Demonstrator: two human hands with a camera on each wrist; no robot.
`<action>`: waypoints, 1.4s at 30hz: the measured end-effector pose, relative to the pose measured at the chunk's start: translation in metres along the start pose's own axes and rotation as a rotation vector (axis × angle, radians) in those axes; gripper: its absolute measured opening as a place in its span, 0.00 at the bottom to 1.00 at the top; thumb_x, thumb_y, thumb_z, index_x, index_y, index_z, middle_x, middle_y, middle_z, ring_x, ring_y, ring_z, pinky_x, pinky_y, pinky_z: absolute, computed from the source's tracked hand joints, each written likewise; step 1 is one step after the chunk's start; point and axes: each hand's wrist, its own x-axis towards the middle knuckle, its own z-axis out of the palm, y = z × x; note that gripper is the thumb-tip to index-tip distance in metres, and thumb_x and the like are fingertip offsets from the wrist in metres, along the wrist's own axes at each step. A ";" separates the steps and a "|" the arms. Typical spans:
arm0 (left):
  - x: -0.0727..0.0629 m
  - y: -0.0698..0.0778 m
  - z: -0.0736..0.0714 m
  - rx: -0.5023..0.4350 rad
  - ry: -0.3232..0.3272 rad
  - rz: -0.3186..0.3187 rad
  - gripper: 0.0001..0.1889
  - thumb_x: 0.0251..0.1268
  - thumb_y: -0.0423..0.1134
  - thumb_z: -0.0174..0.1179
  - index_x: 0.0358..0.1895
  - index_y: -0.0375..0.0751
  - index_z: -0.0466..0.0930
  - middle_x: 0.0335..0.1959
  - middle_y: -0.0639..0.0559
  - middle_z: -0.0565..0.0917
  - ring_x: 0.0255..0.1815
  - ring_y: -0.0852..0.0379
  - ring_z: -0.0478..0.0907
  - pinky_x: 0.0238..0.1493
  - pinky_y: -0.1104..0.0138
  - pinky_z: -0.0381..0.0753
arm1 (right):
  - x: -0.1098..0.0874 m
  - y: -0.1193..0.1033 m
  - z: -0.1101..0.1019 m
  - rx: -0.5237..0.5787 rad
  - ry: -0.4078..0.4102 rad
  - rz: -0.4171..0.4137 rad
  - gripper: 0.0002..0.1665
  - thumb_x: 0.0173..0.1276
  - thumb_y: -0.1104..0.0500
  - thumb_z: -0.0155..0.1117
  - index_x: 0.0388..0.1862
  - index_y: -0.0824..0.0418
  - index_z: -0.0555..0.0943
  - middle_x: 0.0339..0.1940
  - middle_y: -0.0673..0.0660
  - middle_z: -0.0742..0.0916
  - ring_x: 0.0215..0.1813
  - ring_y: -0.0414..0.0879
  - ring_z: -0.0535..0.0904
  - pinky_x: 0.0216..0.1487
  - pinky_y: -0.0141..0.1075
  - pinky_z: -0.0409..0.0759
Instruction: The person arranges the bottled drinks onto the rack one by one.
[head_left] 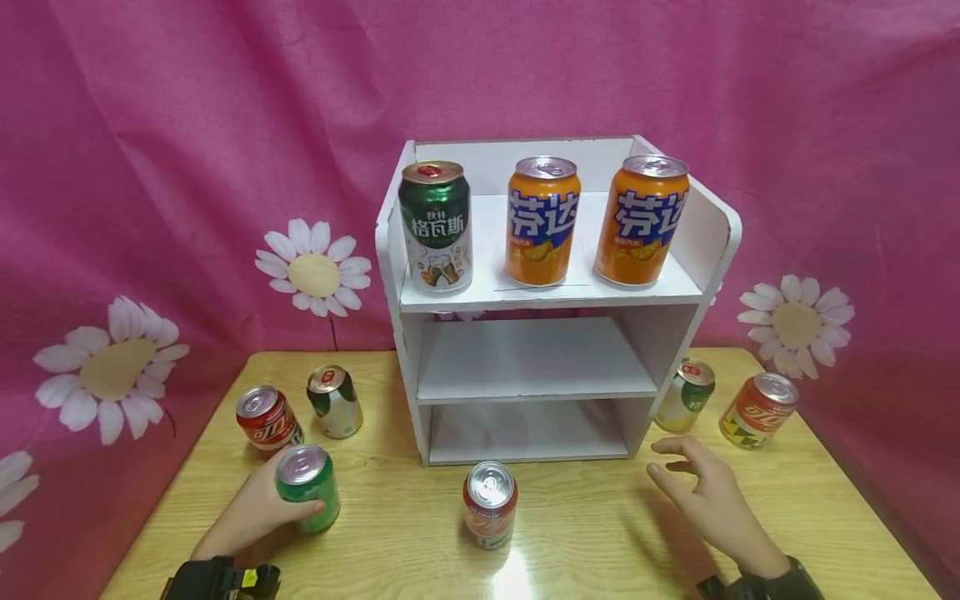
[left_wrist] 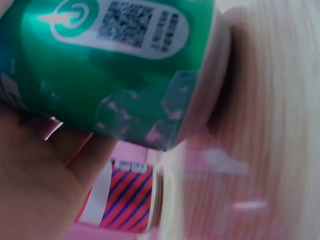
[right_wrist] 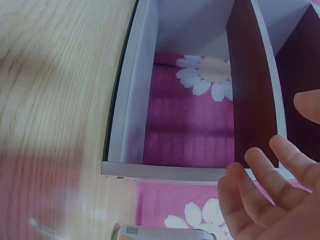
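Observation:
My left hand point(head_left: 251, 510) grips a green soda can point(head_left: 318, 496) at the left of the table, thumb around its front. In the left wrist view the can point(left_wrist: 125, 75) shows a QR code, and its base is close over the wood. A red cola can point(head_left: 270, 421) stands just behind it. On the right, my right hand point(head_left: 708, 504) hovers with fingers spread and holds nothing, near the lower right corner of the white shelf point(head_left: 536, 396). In the right wrist view its fingers point(right_wrist: 255, 165) overlap the shelf's side edge.
On the shelf top stand a green-and-white can point(head_left: 437, 229) and two orange soda cans point(head_left: 542, 225). Another red can point(head_left: 490, 508) stands in front of the shelf. A green-and-white can point(head_left: 337, 404) is left of it; a similar can point(head_left: 684, 398) and a red-yellow can point(head_left: 757, 412) are right.

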 end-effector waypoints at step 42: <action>0.029 0.159 0.079 -0.079 0.098 0.397 0.36 0.40 0.38 0.78 0.57 0.43 0.71 0.47 0.50 0.81 0.46 0.55 0.79 0.47 0.58 0.78 | 0.000 0.003 0.005 -0.011 -0.117 -0.058 0.09 0.62 0.64 0.66 0.41 0.60 0.80 0.40 0.52 0.84 0.43 0.43 0.79 0.38 0.41 0.80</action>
